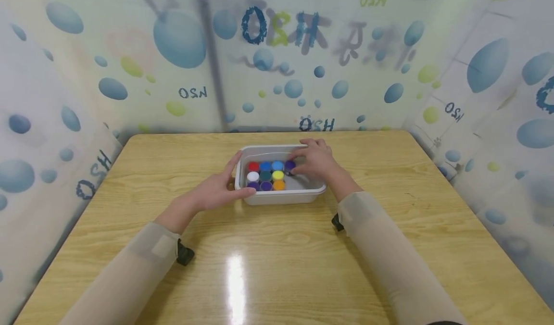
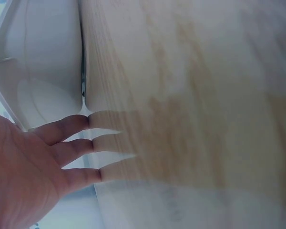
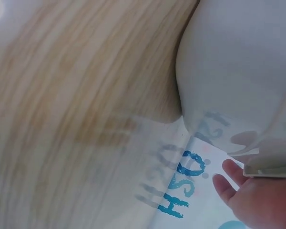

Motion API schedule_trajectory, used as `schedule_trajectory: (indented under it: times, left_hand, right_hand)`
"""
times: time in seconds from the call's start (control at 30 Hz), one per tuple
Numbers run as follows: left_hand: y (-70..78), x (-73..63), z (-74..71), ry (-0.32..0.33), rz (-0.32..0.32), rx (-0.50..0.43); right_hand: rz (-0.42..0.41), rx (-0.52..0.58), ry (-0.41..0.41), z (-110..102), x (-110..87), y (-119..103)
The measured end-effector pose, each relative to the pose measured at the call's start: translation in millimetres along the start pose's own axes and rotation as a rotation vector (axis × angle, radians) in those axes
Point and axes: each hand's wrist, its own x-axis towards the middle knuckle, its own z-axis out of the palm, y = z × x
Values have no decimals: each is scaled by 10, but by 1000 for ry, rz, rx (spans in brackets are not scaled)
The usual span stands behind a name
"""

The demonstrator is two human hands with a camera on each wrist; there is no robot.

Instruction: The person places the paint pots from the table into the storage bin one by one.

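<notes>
A white plastic tub stands on the table, with small round pots with coloured lids, like paint pots, lined up in rows inside. Red, blue and light blue lids form the back row; white, dark green and yellow the middle; two purple ones and an orange lid the front. My right hand reaches over the tub's right side, thumb and finger pinching a dark purple-lidded pot at the back row's right end. Around the tub's left corner, my left hand rests with straight, spread fingers, thumb along the front rim.
Bare tub floor shows right of the rows. The wooden table spreads around the tub. Printed walls with blue and green drops border its back and sides.
</notes>
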Motion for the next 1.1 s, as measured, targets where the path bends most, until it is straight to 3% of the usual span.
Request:
schedule_trajectory:
  times: [0.3, 0.8, 1.1]
  left_hand:
    - [-18, -15, 28, -10, -26, 4]
    - [-2, 5, 21, -4, -5, 4]
    - [0, -7, 44, 3, 10, -16]
  right_hand:
    - [0, 29, -12, 7, -18, 1]
    - [-28, 67, 1, 5, 1, 51]
    - [-25, 212, 29, 9, -44, 97]
